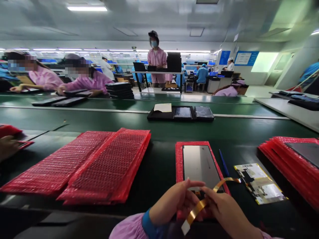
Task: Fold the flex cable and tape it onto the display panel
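Two hands meet at the near edge of the dark green table (pixel 159 132), both pinched on one thin strip. The left hand (pixel 174 202) and the right hand (pixel 224 212) are each closed narrowly around a flat gold ribbon cable (pixel 199 207), which runs from below the hands up between the fingers, then arcs over to the right toward a small circuit board (pixel 260 182) lying flat on the table. Just beyond the fingertips lies a display panel (pixel 199 164), face up on a red bubble-wrap bag (pixel 178 159), its near end partly hidden by the hands.

The ribbon looks very light, thin and springy; it bends in a soft curve and would likely crease or tear if folded sharply, so it is best taken by its flat faces or edges, near the end, with a light pinch. The panel looks stiff, smooth and breakable, and is safer held by its long edges than pressed on its face.

A blue pen-like tool (pixel 223 162) lies between the panel and the board. To the left are two overlapping stacks of red bags (pixel 99 162); to the right, another red stack (pixel 291 166) carries a panel. Farther off, a black tray (pixel 180 113) sits on the belt, and a co-worker's hand (pixel 7 147) shows at the left edge.
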Available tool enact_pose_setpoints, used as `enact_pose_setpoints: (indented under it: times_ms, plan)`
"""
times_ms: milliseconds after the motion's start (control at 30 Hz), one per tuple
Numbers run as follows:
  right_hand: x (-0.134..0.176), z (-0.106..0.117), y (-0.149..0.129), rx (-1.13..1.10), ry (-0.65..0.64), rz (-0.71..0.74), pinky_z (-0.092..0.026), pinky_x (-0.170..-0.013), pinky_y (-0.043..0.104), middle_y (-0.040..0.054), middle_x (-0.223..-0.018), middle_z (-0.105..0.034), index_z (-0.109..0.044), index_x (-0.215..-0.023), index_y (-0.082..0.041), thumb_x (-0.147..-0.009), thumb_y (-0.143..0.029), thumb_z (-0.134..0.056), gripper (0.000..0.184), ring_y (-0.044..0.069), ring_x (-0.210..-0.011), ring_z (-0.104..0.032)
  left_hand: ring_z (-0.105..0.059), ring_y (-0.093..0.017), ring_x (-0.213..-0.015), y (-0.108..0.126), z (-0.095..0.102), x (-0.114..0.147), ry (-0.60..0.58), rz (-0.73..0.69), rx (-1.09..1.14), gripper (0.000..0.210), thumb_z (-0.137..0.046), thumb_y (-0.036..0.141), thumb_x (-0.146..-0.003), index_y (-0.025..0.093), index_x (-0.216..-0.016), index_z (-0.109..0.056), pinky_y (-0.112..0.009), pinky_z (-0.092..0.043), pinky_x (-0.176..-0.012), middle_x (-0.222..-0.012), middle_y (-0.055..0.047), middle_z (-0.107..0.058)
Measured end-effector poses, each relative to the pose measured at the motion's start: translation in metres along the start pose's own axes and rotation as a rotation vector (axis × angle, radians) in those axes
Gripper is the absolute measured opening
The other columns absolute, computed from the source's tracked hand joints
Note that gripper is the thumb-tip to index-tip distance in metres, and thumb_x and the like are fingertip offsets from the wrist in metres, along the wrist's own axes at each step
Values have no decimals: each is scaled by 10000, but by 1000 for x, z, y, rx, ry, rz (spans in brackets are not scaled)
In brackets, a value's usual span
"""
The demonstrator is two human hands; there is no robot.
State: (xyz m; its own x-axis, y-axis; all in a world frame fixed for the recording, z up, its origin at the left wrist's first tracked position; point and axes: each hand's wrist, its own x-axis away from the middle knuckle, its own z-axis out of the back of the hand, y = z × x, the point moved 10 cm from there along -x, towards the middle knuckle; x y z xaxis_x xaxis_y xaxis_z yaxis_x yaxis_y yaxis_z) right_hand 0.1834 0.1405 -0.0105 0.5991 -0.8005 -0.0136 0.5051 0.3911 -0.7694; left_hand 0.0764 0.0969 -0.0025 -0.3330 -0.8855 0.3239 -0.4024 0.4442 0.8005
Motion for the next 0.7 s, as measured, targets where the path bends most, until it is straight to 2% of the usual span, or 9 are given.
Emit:
enact_pose_setpoints:
  times_ms: [100, 167, 233, 300, 400, 500, 600, 633, 700]
  plan:
    - [5, -1, -4, 29, 25, 65, -477, -635, 379, 87, -782, -703, -482, -1431, -154, -943, -329, -335, 539, 289, -670, -656, -733, -159, -635, -1, -15, 6, -91, -2, -78, 391, -699, 407, -776, 107, -1021, -753, -147, -432, -422, -786, -97, -780]
    - [16, 11, -17, -72, 152, 178, -498, -639, 312, 43, -878, -695, -351, -1481, -228, -990, -315, -388, 500, 220, -665, -646, -751, -178, -746, 7, -18, 7, -61, -85, -154, 281, -715, 238, -732, 116, -977, -778, -196, -546, -596, -877, -107, -802]
    - [29, 26, -26, -218, 304, 255, -499, -634, 241, 3, -912, -680, -460, -1338, -305, -1005, -294, -473, 334, 164, -659, -636, -751, -214, -886, 20, -15, 8, 31, -219, -200, 283, -656, 148, -730, 137, -980, -787, -280, -572, -797, -944, -93, -806]
    - [33, 24, -27, -375, 291, 240, -477, -578, 212, -12, -794, -644, -586, -1041, -278, -1029, -338, -467, 134, 143, -601, -603, -726, -238, -1004, 30, -12, 9, 124, -323, -242, 323, -596, 90, -734, 156, -984, -791, -337, -537, -934, -998, -71, -802]
    - [20, -6, -22, -627, 51, 94, -420, -451, 203, -11, -668, -568, -588, -894, -217, -984, -540, -516, 343, 138, -516, -547, -687, -223, -1103, 41, -18, 12, 162, -475, -471, 452, -491, 18, -763, 188, -1082, -763, -332, -500, -1003, -1113, -48, -774]
    - [5, -19, -9, -698, -5, -51, -329, -349, 188, -11, -614, -567, -601, -879, -179, -829, -675, -652, 501, 121, -426, -479, -650, -199, -1173, 40, -25, 16, 173, -583, -794, 641, -402, -20, -785, 221, -1353, -577, -354, -486, -1040, -1244, -53, -717]
    - [-10, -9, 1, -614, 97, -70, -410, -432, 216, 10, -649, -612, -610, -795, -177, -816, -633, -674, 460, 135, -485, -518, -542, -252, -1307, 33, -7, 19, 398, -558, -1088, 713, -415, -2, -789, 153, -1484, -380, -485, -422, -1109, -1423, -136, -577]
    - [-14, -4, 4, -579, 140, -70, -459, -505, 239, 23, -697, -637, -620, -799, -180, -815, -607, -680, 432, 159, -558, -566, -481, -286, -1360, 29, -3, 19, 447, -523, -1186, 676, -457, 31, -795, 141, -1462, -419, -535, -385, -1129, -1456, -151, -539]
    - [-21, 4, 9, -511, 203, -71, -499, -623, 285, 40, -750, -663, -636, -802, -187, -808, -575, -671, 390, 208, -675, -616, -362, -337, -1432, 18, 1, 16, 426, -419, -1330, 583, -569, 99, -778, 172, -1357, -566, -603, -313, -1154, -1490, -139, -502]
